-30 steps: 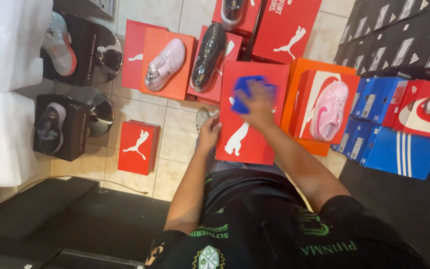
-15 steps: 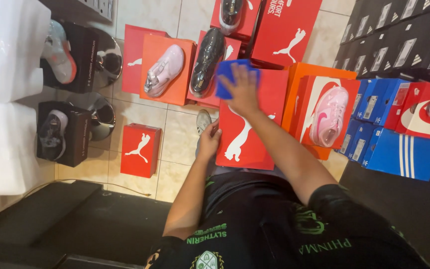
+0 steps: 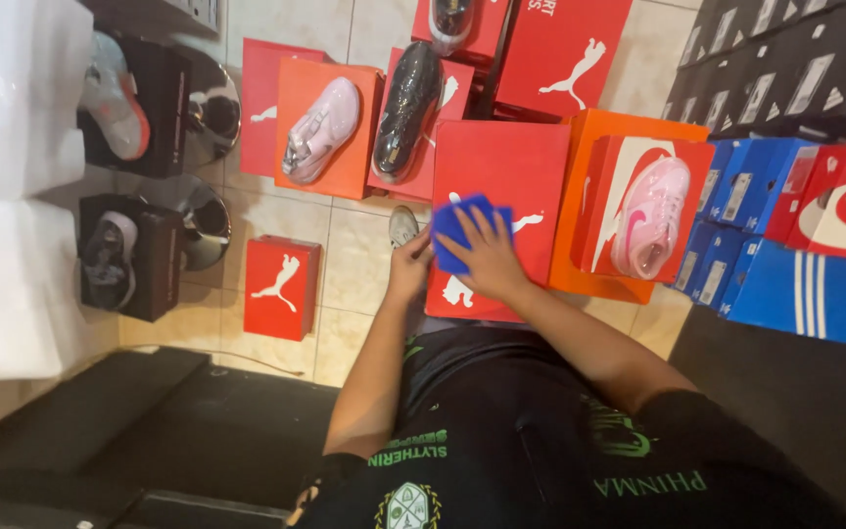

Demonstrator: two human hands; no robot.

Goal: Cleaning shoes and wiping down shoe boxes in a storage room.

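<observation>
A large red shoebox (image 3: 501, 167) with a white animal logo lies flat in front of me. My right hand (image 3: 490, 257) presses a folded blue cloth (image 3: 460, 227) onto its lid, near the lower left part. At the box's left edge, my left hand (image 3: 410, 264) grips the side, fingers curled around it. Part of a grey shoe (image 3: 402, 224) on the tiled floor shows just above that hand.
An orange box (image 3: 580, 245) holding a pink shoe (image 3: 650, 216) stands to the right, with blue striped boxes (image 3: 795, 289) beyond. Further back are an orange box with a pale pink shoe (image 3: 320, 129) and a black shoe (image 3: 408, 108). A small red box (image 3: 281, 287) sits left on the floor.
My right hand has drawn the blue cloth down the lid from its upper part toward me. My left hand stays on the box's left edge.
</observation>
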